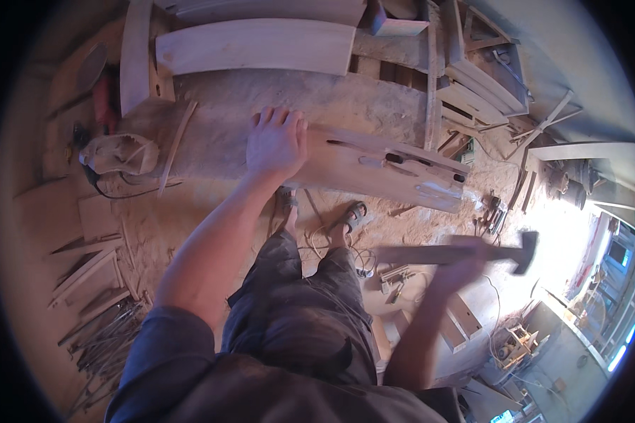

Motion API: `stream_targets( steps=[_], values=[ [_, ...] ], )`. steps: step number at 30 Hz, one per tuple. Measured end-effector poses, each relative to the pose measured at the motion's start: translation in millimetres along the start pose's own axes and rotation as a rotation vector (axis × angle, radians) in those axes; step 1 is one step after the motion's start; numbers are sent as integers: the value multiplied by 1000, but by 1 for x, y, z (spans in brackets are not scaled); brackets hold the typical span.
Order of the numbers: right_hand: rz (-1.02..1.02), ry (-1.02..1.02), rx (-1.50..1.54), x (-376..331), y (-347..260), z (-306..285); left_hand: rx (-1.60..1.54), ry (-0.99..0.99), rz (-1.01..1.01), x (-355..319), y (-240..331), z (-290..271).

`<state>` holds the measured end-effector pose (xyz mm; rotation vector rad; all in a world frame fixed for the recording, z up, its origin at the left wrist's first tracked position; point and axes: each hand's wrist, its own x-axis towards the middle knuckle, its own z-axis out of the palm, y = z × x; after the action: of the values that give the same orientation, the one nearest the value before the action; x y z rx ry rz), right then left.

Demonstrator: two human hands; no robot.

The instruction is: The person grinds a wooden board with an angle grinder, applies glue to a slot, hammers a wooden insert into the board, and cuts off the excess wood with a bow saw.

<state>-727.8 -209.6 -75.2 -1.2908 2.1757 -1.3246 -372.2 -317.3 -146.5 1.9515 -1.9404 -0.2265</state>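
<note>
My left hand (275,144) lies over the left end of a long wooden board (353,168), its fingers side by side and curled toward the board's far edge. Several dark slots and a pale patch mark the right part of this board. Off to the right, my right hand (466,268) is wrapped round the handle of a hammer (420,255), held apart from the board. The hammer's head (526,252) points right, and its handle reaches left past my fist. Motion smears the right hand and the hammer.
A dusty workbench (254,92) carries a pale curved board (261,48) at its far side. A thin wood strip (178,144) lies near a whitish tub-like object (123,154) at left. Metal rods (109,352), wood offcuts (95,271) and cables (317,243) lie on the floor.
</note>
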Motion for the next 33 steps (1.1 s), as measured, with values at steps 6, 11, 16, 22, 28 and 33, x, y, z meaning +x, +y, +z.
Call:
stream_targets(
  steps=[6, 11, 16, 22, 28, 33],
  values=[
    [752, -741, 289, -42, -74, 66, 54, 41, 17, -6, -21, 8],
    [544, -46, 550, 15, -63, 19, 53, 14, 21, -4, -16, 5],
    [661, -694, 218, -65, -45, 65, 66, 40, 39, -3, -9, 8],
    [730, -443, 558, -33, -76, 66, 127, -43, 24, -4, -16, 5],
    [761, -801, 370, -56, -68, 83, 101, 18, 44, -6, -17, 7],
    [859, -755, 453, -62, -58, 82, 119, -39, 29, -2, -10, 10]
  ],
)
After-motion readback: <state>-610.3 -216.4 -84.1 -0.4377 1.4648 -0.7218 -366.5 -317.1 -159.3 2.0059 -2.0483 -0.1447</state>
